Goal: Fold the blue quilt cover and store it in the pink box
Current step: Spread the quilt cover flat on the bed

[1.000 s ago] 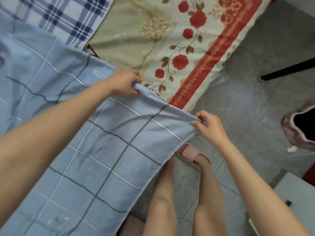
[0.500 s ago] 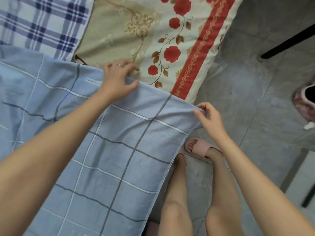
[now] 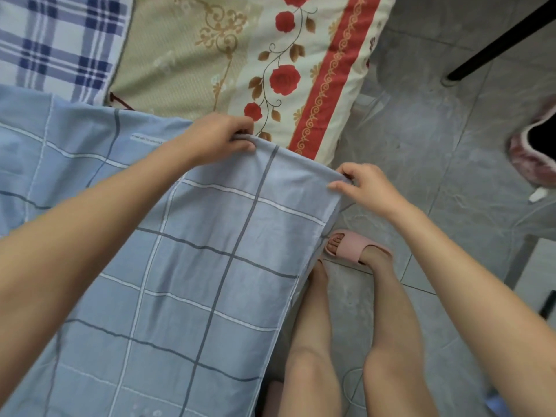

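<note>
Both hands' fingers pinch the blue quilt cover (image 3: 192, 251) edge: left hand (image 3: 218, 138), right hand (image 3: 365, 186) at its corner

Your one camera sat on your head and looked steeply down, close over your forearms. It faced the bed edge (image 3: 325, 85), with the grey floor (image 3: 421, 145) on the right and your own legs and pink slipper (image 3: 358, 246) below.

left hand (image 3: 217, 136): arm stretched forward, fingers curled in a pinch
right hand (image 3: 364, 185): arm reaching forward, thumb and fingers pinched
</note>
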